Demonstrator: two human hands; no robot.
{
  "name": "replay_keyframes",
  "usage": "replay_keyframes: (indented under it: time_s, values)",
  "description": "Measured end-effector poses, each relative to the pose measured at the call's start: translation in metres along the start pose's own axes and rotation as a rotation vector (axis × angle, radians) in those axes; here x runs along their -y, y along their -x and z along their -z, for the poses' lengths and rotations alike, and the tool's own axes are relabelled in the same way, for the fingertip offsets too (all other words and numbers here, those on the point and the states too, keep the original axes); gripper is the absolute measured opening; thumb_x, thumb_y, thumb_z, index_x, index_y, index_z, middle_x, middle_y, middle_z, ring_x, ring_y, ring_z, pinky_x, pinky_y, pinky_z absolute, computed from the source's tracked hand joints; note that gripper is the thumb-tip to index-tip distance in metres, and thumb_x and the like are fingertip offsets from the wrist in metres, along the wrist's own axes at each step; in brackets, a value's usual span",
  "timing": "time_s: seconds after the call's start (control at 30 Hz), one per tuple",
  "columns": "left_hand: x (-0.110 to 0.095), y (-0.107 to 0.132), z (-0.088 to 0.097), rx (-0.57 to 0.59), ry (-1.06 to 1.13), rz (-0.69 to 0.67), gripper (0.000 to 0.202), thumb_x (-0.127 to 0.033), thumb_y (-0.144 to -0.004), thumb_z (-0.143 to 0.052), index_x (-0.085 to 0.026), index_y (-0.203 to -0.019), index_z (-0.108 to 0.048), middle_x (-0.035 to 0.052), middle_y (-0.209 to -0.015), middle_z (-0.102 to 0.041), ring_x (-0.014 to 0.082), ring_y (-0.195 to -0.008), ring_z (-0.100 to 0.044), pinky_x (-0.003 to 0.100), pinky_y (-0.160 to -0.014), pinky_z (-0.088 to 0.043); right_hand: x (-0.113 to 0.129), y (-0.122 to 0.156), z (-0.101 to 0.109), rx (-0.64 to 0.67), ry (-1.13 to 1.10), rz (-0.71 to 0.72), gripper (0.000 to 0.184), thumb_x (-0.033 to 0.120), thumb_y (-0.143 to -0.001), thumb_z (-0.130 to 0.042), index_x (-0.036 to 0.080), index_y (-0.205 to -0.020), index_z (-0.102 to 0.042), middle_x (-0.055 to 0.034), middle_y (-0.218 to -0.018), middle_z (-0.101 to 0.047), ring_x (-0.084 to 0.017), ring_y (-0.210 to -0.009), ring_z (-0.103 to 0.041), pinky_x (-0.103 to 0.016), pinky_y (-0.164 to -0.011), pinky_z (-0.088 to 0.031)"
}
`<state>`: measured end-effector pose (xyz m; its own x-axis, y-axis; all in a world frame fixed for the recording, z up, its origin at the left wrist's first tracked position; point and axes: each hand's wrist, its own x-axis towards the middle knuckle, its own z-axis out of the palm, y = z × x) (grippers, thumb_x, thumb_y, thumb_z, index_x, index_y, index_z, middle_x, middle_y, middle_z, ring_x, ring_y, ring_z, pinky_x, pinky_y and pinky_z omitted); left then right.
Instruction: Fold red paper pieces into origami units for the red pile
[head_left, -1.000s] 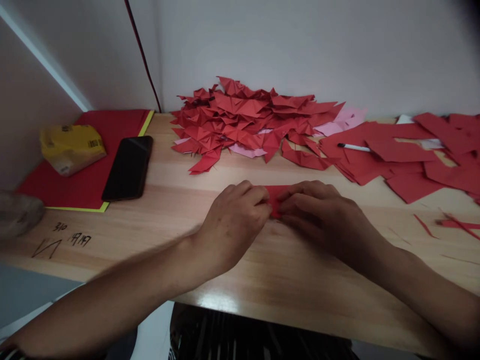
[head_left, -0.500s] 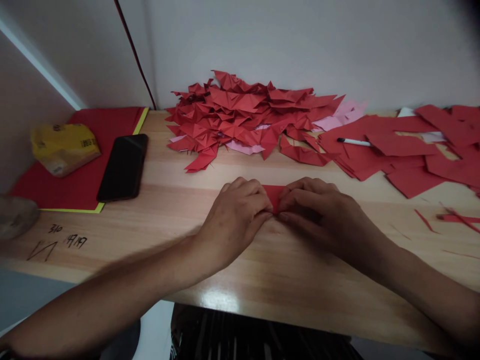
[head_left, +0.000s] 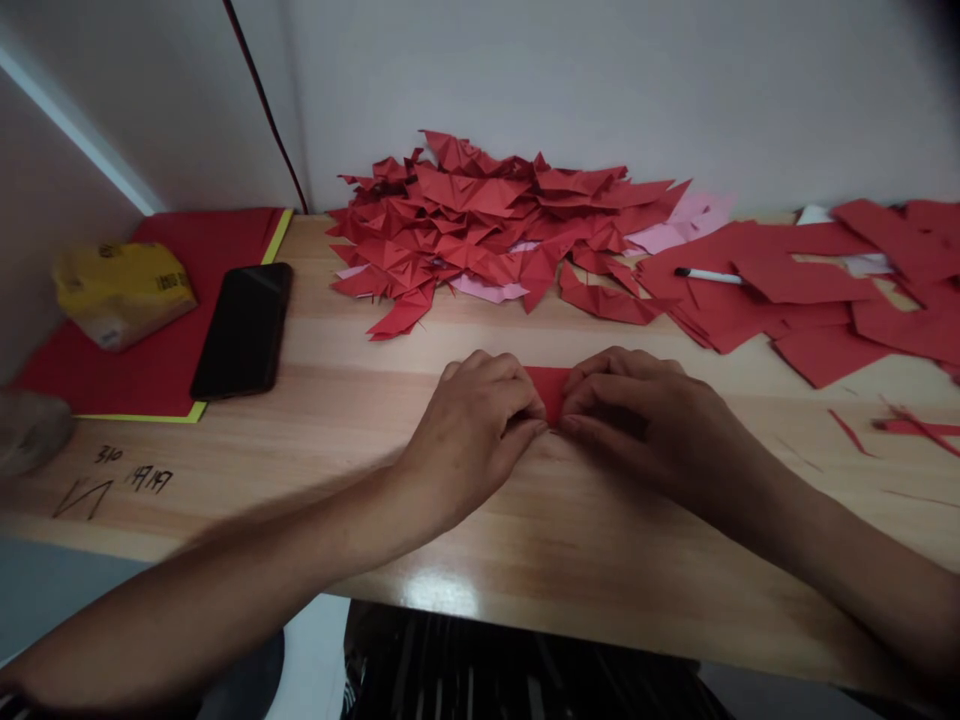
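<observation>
A small piece of red paper [head_left: 550, 392] lies on the wooden table between my two hands, its middle showing and its ends covered by my fingers. My left hand [head_left: 480, 430] pinches its left side, thumb and fingertips together at the near edge. On the right side my right hand [head_left: 637, 410] is closed on the same paper, with the thumb low at the near edge. Beyond my hands lies a heap of folded red paper pieces [head_left: 480, 220], with some pink paper among them.
Flat red paper sheets [head_left: 817, 275] and a white pen [head_left: 709, 275] lie at the right, with thin red scraps [head_left: 851, 432] nearer. At the left are a black phone [head_left: 241, 330], a yellow packet [head_left: 124, 290] and large red sheets [head_left: 150, 385]. A wall stands behind the table [head_left: 360, 400].
The view has shifted slightly. My right hand has moved a little to the right along the red paper, so the gap between my fingertips is slightly wider. Both hands keep their grip.
</observation>
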<state>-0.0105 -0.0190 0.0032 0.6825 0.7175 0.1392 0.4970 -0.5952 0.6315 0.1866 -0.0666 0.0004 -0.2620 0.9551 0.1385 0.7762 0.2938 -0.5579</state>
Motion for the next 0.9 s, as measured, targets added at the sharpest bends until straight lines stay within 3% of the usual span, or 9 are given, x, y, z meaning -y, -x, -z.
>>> replay_keyframes:
  time_s: [0.33, 0.9]
  values:
    - [-0.0044, -0.0015, 0.0008, 0.012, 0.0, 0.062, 0.01, -0.016, -0.086, -0.063, -0.017, -0.076, -0.064, 0.0012, -0.086, -0.062, 0.0174, -0.088, -0.051, 0.034, -0.079, -0.039, 0.0033, 0.0003, -0.0007, 0.016, 0.05, -0.002, 0.012, 0.022, -0.087, -0.056, 0.021, -0.076, -0.059, -0.0059, -0.093, -0.064, -0.022, -0.088, -0.057, -0.04, -0.079, -0.039]
    - [-0.0051, -0.0026, -0.0033, -0.006, -0.061, 0.047, 0.01, -0.015, -0.084, -0.062, -0.017, -0.074, -0.062, 0.002, -0.084, -0.061, 0.0185, -0.086, -0.051, 0.035, -0.078, -0.039, 0.0063, -0.0003, -0.0036, 0.03, 0.173, -0.012, 0.013, 0.025, -0.089, -0.051, 0.02, -0.078, -0.056, -0.0083, -0.093, -0.062, -0.025, -0.086, -0.056, -0.04, -0.077, -0.037]
